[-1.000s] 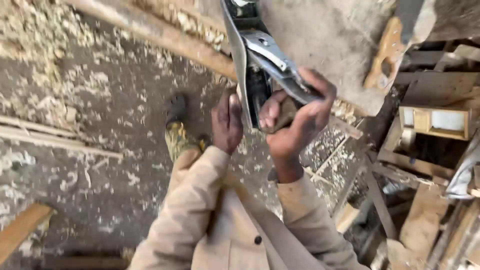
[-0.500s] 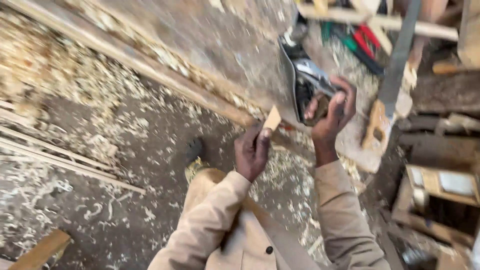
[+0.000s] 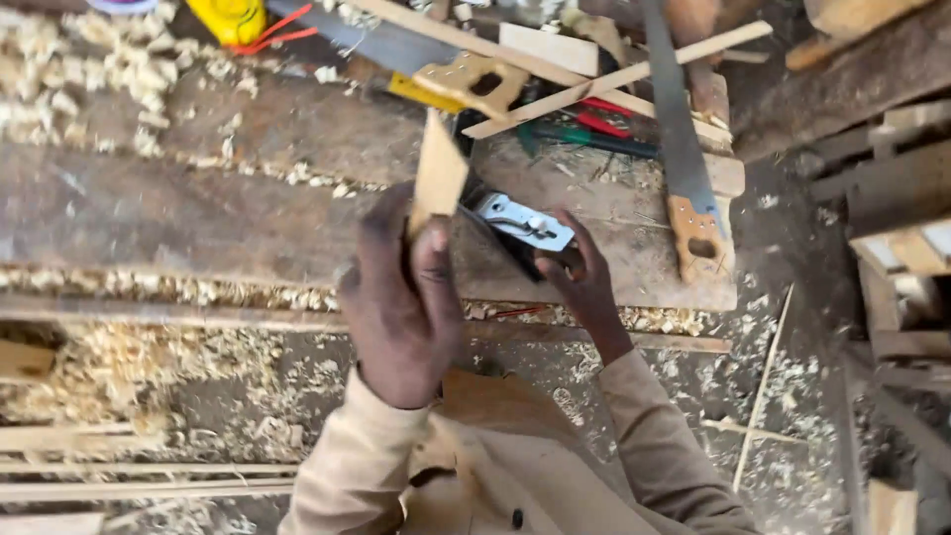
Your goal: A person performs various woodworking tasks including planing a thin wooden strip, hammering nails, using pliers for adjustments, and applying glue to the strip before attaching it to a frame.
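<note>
My left hand (image 3: 401, 297) is raised over the workbench and pinches a small flat wooden wedge (image 3: 437, 173) between thumb and fingers, its point up. My right hand (image 3: 584, 282) grips a metal hand plane (image 3: 515, 226) that rests low on the worn wooden workbench (image 3: 218, 198), its shiny lever cap facing up. The two hands are close together, the wedge just left of the plane. Both sleeves are tan.
Two handsaws lie on the bench, one with its wooden handle at the right (image 3: 693, 233), one at the back (image 3: 471, 81). Thin wood strips (image 3: 614, 74), red and green tools (image 3: 584, 129) and a yellow object (image 3: 230, 18) sit behind. Shavings cover the floor (image 3: 149, 367).
The view swung from the floor up to the bench. My right hand brought the plane down onto the bench, and my left hand lifted the wedge up beside it.
</note>
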